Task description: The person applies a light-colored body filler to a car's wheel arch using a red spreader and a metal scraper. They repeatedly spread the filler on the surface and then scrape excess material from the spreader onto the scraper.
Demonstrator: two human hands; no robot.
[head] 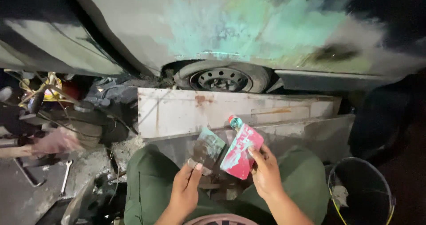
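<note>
Left hand is pinching a grey putty scraper by its lower edge; right hand is gripping a red spreader card — both meeting above the knees, near the car wheel.

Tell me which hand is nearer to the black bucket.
Right. The right hand, holding a red spreader, is closer to the black bucket at the lower right. The left hand, holding a grey scraper, is farther away, beyond the right hand.
</note>
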